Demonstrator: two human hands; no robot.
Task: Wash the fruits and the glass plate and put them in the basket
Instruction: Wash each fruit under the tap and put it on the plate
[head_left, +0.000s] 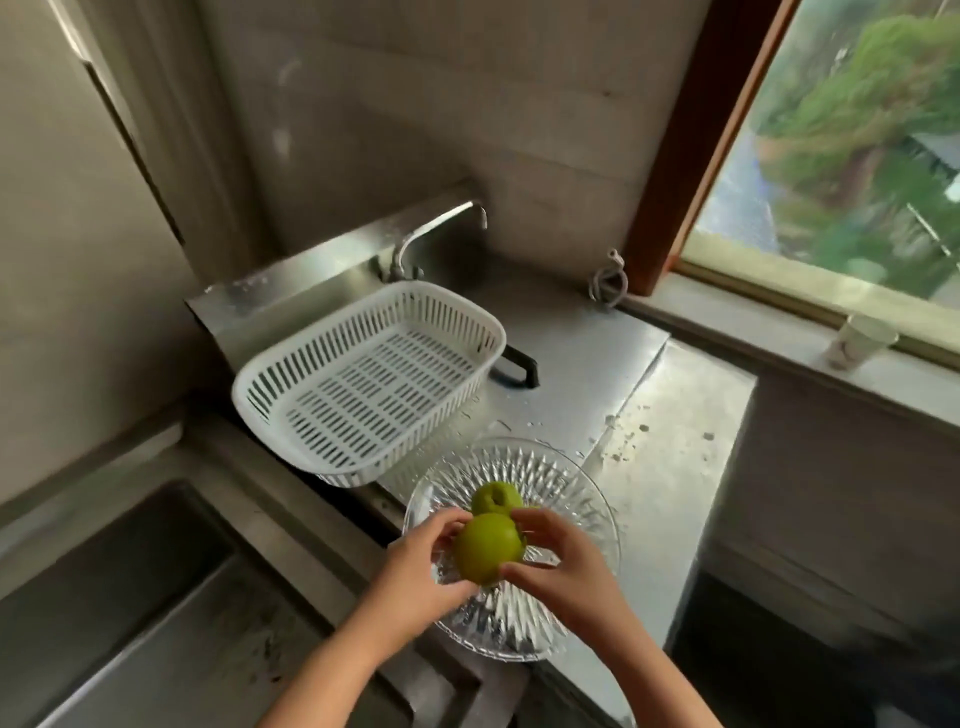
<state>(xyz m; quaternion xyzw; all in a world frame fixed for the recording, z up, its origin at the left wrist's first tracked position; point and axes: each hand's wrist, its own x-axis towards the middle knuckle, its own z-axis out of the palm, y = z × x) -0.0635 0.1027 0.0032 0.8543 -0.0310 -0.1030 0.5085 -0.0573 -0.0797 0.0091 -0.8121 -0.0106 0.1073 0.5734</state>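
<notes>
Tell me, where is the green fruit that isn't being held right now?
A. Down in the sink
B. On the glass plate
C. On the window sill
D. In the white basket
B. The second green fruit lies on the glass plate, just behind the one both hands lift: left hand, right hand, held fruit. The white basket holds nothing.

Dim indoor shot, daylight from the window (852, 156) at upper right only.

Soft motion blur all over; greenery outside smeared, slightly overexposed. Wide-angle bend: wall (467, 104) and window frame lines lean at the edges. Steel counter (670, 447) at center right catches pale sheen, glass plate (561, 467) glints. Sink (104, 571) at lower left and lower right corner fall into deep shadow.
</notes>
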